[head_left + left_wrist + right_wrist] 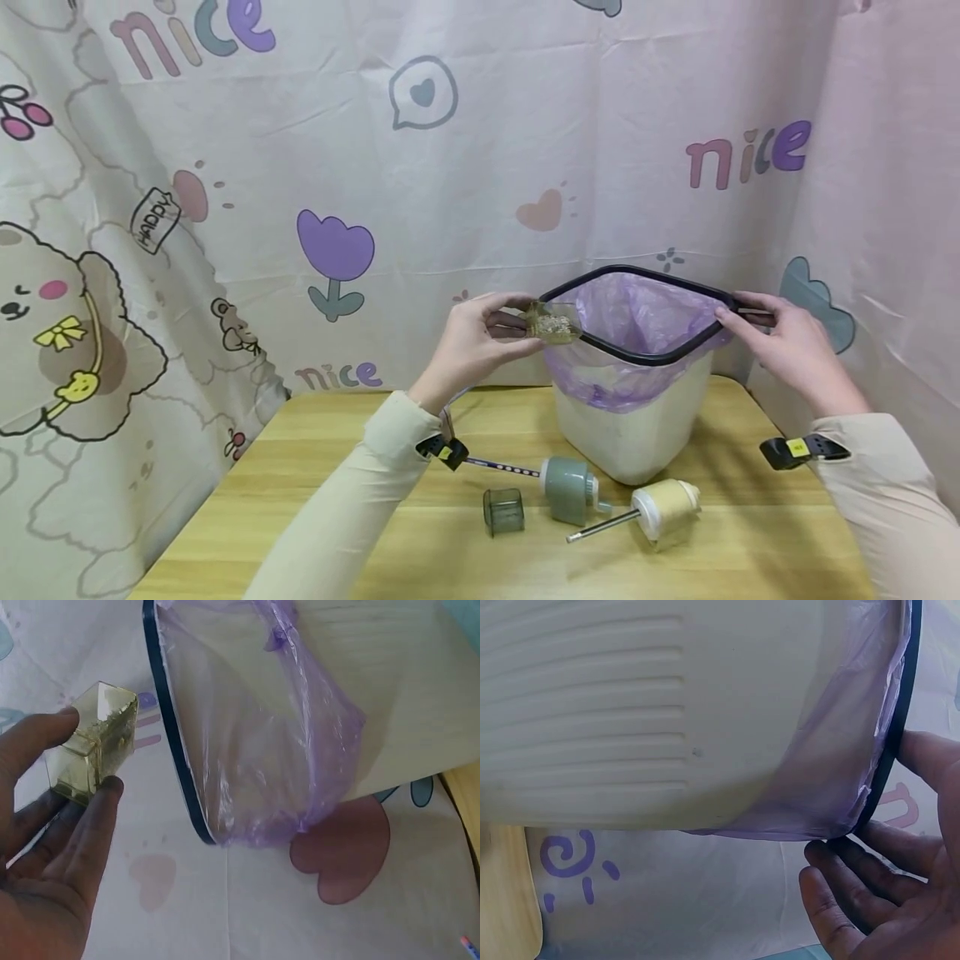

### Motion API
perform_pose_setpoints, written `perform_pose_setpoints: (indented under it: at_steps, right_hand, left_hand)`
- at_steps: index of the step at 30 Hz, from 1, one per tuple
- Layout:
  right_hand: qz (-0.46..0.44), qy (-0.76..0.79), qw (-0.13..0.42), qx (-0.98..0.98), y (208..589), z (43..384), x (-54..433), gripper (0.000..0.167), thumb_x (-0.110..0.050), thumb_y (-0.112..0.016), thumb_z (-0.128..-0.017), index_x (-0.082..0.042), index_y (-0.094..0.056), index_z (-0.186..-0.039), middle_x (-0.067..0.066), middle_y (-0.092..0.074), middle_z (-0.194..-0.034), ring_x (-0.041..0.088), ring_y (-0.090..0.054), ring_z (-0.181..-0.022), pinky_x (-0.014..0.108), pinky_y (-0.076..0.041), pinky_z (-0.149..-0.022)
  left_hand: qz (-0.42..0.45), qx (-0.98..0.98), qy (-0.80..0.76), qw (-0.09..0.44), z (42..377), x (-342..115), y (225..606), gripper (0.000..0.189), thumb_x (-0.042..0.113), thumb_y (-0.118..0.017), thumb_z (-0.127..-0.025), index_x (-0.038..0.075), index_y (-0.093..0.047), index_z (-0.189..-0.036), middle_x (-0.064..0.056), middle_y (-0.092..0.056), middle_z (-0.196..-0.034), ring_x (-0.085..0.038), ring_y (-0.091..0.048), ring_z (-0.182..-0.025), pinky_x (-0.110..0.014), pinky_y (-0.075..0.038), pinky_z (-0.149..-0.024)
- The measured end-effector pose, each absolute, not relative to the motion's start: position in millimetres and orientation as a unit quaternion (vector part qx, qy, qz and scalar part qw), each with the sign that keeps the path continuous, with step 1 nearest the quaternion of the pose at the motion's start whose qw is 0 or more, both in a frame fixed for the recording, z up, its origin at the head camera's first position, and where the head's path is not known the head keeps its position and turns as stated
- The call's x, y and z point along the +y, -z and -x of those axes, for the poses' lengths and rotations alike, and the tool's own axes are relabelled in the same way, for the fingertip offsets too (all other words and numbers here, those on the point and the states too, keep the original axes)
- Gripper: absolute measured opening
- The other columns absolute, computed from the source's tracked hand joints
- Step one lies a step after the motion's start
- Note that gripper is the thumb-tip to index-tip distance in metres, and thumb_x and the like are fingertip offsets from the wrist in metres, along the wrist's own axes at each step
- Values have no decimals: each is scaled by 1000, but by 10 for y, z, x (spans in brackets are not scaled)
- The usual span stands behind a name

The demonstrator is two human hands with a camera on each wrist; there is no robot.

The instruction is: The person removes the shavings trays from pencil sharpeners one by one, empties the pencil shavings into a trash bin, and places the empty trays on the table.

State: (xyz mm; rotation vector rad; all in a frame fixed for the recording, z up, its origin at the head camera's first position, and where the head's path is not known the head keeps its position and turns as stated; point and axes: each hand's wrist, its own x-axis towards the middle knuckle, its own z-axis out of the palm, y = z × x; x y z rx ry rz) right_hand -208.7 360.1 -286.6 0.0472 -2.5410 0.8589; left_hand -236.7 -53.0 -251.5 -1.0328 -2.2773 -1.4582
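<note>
While your left hand (482, 329) pinches the yellowish clear box (553, 327) between thumb and fingers beside the left end of the bin's rim, pale shavings show through its wall; which face stands open I cannot tell. The left wrist view has it apart from the rim, at about that level or a little above, so the step looks like tipping the shavings out. To do that well, you would bring the box inward over the opening before turning it — loose crumbs at the edge could drop outside. A light tap should free what clings, without squeezing the thin-looking walls. Below, on the table (247, 500), a dark clear box (504, 512) sits near the grey-green sharpener (566, 490) with its patterned pencil (502, 467); spills there would be a nuisance. Next comes the bin (637, 442), its purple liner (600, 393) hanging below the black rim (652, 360), then the yellow sharpener (667, 507) in front, holding another pencil (606, 527). Farthest right, your right hand (795, 343) pinches the rim's corner — a steady hold there should stop the liner sagging.
</note>
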Motion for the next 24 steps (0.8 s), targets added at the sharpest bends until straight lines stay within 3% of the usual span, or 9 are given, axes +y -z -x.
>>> perform_pose_setpoints:
  at_steps: [7, 13, 19, 24]
  right_hand:
    - [-12, -319, 230, -920, 2864, 2086, 3590, 74, -53, -59, -107, 0, -50, -157, 35, -62, -141, 60, -59, -130, 31, -46, -81]
    - [-12, -324, 229, -918, 2869, 2097, 3578, 73, -52, -59, -107, 1, -50, -157, 35, -62, -141, 58, -60, -130, 35, -49, -85]
    - [-12, -326, 228, -917, 2866, 2091, 3571, 73, -53, -59, -107, 1, -50, -157, 34, -62, -142, 57, -60, -131, 53, -54, -93]
    - [-11, -328, 231, -916, 2861, 2084, 3577, 74, -53, -59, -107, 1, -51, -156, 35, -62, -142, 57, -61, -130, 46, -52, -91]
  left_hand:
    - [378, -800, 441, 153, 2429, -266, 2425, 55, 7, -90, -87, 1, -69, -137, -16, -71, -133, -27, -80, -103, -23, -66, -88]
    - [403, -807, 402, 157, 2428, -78, 2323, 55, 5, -89, -87, -1, -67, -138, -16, -70, -129, -28, -80, -103, -24, -66, -89]
    - [408, -836, 314, 189, 2412, 61, 2224, 54, 10, -89, -88, 2, -68, -138, -13, -71, -132, -23, -76, -105, -26, -66, -91]
    - [410, -856, 225, 220, 2384, 178, 2166, 54, 14, -88, -89, 7, -68, -139, -9, -71, -132, -23, -72, -109, -34, -64, -97]
